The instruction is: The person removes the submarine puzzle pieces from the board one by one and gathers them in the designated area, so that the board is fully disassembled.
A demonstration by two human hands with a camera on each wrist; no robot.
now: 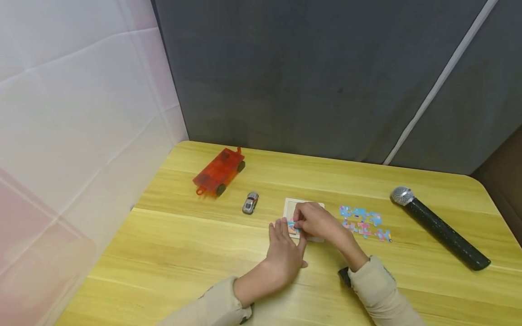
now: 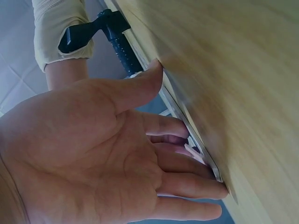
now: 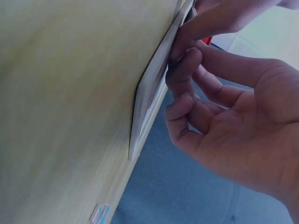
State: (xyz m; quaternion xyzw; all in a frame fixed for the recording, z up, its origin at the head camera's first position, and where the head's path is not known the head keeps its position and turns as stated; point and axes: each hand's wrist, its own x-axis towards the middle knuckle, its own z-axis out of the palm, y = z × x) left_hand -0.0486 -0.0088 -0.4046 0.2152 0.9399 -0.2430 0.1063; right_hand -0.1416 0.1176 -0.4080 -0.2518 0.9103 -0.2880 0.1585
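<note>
The left grip [image 1: 284,253] is wide: its fingers are mostly straight, its palm is open and its thumb stands apart from the fingers. It closes around nothing. In the left wrist view, the fingers reach along the edge of a shallow pale tray [image 1: 291,207], touching it.

The right grip [image 1: 318,220] is narrow. Its thumb and index finger come together at the tips, pinching a colourful puzzle piece [image 1: 291,228] in the lower left part of the tray, as the head view shows it. The right wrist view shows the remaining fingers curled in. The exact contact at the fingertips is partly hidden, and I cannot tell whether the piece lies flat or is slightly lifted. The 2 grips are close together at the tray, with the piece between them.

The tray lies flat on the wood-grain surface [image 1: 163,253]. Just right of it, loose puzzle pieces [image 1: 364,228] in blue and pink form 2 rough rows. Farther right, a black microphone [image 1: 446,233] with a silver head lies at a slant. Left of the tray is 1 small silver toy car [image 1: 250,203]; beyond that, near the back edge, is 1 red toy wagon [image 1: 219,171] with dark wheels. A dark grey partition [image 1: 285,81] stands behind the surface.
</note>
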